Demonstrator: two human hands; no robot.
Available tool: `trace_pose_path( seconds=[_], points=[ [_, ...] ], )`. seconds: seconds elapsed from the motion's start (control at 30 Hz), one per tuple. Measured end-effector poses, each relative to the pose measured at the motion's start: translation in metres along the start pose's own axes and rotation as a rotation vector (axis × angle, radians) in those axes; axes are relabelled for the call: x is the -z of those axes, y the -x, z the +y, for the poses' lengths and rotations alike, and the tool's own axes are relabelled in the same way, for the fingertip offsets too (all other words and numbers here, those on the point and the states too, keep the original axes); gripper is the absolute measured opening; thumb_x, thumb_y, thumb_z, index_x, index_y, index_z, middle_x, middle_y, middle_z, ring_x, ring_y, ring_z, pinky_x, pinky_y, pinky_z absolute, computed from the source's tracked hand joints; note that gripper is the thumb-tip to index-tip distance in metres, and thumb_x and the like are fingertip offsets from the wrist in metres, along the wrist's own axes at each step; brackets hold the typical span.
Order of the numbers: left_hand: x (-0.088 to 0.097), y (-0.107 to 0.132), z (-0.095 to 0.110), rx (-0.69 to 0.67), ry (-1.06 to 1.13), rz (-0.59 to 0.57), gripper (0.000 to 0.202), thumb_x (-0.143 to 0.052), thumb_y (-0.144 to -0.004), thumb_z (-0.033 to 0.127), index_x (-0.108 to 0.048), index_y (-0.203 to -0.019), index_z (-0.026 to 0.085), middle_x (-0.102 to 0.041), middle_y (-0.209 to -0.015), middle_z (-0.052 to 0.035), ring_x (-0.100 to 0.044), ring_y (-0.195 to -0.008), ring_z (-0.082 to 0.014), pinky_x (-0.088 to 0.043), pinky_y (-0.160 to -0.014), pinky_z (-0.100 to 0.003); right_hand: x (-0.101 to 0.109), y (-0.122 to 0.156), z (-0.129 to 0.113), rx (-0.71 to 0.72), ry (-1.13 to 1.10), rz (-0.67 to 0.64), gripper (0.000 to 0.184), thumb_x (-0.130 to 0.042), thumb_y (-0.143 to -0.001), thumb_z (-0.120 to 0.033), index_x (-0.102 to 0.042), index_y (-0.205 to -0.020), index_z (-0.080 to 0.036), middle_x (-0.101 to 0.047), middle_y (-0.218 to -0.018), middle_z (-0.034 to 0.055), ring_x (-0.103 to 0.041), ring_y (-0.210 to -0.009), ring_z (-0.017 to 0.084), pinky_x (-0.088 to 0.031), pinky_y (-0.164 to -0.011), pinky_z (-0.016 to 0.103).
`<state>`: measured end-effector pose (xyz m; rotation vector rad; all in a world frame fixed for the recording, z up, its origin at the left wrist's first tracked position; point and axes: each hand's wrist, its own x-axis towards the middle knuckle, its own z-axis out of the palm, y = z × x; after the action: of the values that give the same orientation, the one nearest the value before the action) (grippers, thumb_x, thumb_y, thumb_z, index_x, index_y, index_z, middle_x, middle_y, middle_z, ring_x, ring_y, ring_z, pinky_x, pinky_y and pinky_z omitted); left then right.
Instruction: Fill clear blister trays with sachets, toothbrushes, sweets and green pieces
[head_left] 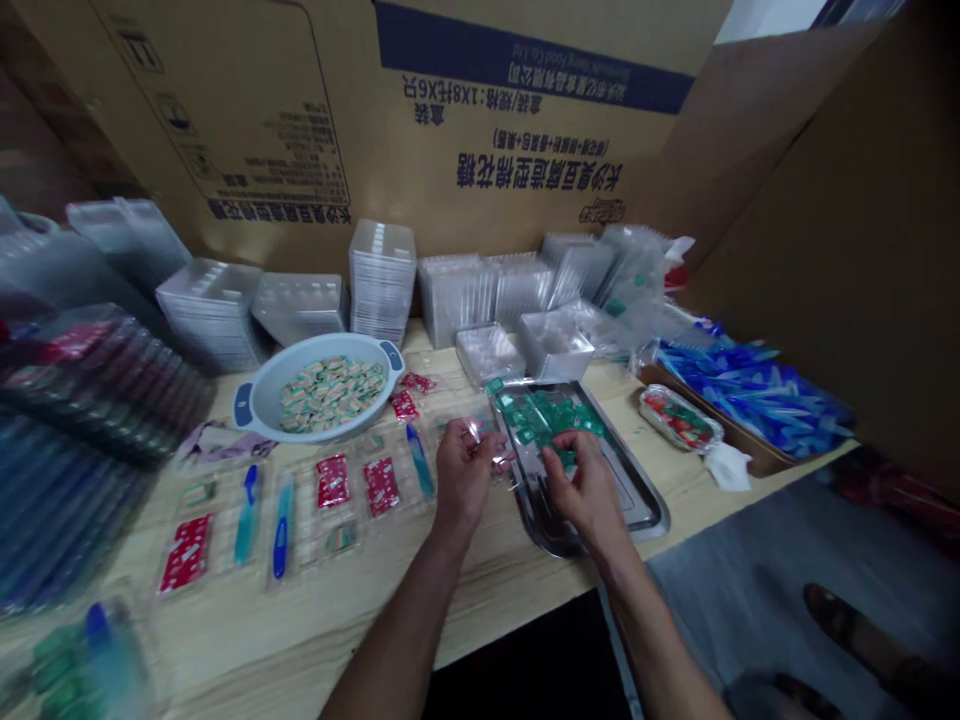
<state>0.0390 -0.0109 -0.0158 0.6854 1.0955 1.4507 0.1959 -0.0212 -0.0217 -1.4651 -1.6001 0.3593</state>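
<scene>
Green sachets (pixel 553 415): small packets lying in a loose heap on the upper part of a steel tray (pixel 636 498), right of centre on the wooden table (pixel 300 650).
Far left: clear blister trays (pixel 214 315) stand in stacks along the back of the table.
Basin: a grey plastic basin with blue handles (pixel 259 400) holds many wrapped beige-and-green packets (pixel 330 393).
Front row: open blister packs (pixel 296 525) lie flat, loaded with blue toothbrushes (pixel 281 525) and red sachets (pixel 332 480).
Left hand (pixel 463 472): fingers closed, pinching a clear plastic piece (pixel 474 432) just beside the tray; its exact form is too small to tell.
Right hand (pixel 589 490): fingers curled down among the green sachets; a firm grip cannot be confirmed.
Far right: a brown tray (pixel 757 462) holds bagged blue toothbrushes (pixel 750 385); a foil-edged red pack (pixel 679 418) lies beside it.
Edges: a printed cardboard carton (pixel 525 170) stands behind the table; the tray's near corner sits close to the table's front edge.
</scene>
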Motion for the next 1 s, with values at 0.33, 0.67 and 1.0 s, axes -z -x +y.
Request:
trace_pose_path(
  seconds=[0.33,0.67,1.0],
  points=[
    [0.001,-0.002,0.001,-0.047,0.040,0.067,0.042,-0.077,-0.071,0.035,-0.050,-0.100,0.021,-0.072,-0.083,-0.0006,-0.070,-0.060,-0.0152,-0.056,-0.056,-0.026,0.001,0.001,-0.010,0.073,0.169,0.011,0.011,-0.050,-0.091,-0.035,-0.051,-0.091,-0.024,-0.059,-0.102,0.0102,-0.055,-0.103,0.029,-0.044,-0.090,0.047],
    [0.000,0.000,0.003,-0.061,0.056,0.089,0.041,-0.076,-0.073,0.033,-0.050,-0.102,0.020,-0.073,-0.084,-0.0017,-0.073,-0.065,-0.0172,-0.056,-0.059,-0.026,0.005,0.002,-0.012,0.122,0.175,-0.040,0.014,-0.050,-0.093,-0.035,-0.057,-0.098,-0.023,-0.060,-0.120,0.0134,-0.057,-0.114,0.031,-0.044,-0.093,0.048],
    [-0.002,0.003,0.006,-0.024,0.106,-0.006,0.041,-0.077,-0.075,0.037,-0.048,-0.101,0.023,-0.073,-0.084,-0.0008,-0.074,-0.069,-0.0190,-0.057,-0.061,-0.028,0.005,0.000,-0.020,0.222,0.425,-0.028,0.015,-0.049,-0.094,-0.027,-0.058,-0.103,-0.020,-0.053,-0.135,0.0190,-0.050,-0.124,0.036,-0.040,-0.095,0.054]
  ],
)
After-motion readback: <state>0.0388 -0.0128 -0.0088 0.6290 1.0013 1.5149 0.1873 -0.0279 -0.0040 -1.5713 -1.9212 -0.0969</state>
